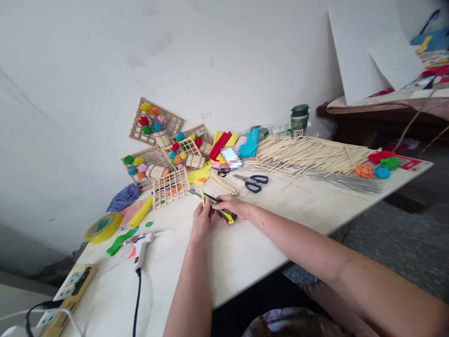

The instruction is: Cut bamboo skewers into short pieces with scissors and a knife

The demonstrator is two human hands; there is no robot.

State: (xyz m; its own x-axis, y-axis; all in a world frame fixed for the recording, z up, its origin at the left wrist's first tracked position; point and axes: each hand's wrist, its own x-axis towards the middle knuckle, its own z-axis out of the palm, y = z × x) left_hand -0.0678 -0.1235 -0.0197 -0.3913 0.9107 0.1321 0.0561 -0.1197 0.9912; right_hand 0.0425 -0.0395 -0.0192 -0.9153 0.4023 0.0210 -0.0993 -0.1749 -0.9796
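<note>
- The left hand [202,221] sits near the middle of the white table [249,246]. Its fingers are curled shut and pinch something thin near the blade end of the knife (it looks like a small stick, but it is too tiny to be sure).
- The yellow and black knife [214,204] lies between the two hands. Its long side slants, with the blade tip up and to the left and the handle down and to the right.
- The right hand [235,207] is closed around the handle end of the knife, so this hand has the knife and the left hand is just beside the blade.
- Farther right and back, the blue scissors [255,182] lie well apart from both hands, and the big pile of sticks [312,153] lies behind them.
</note>
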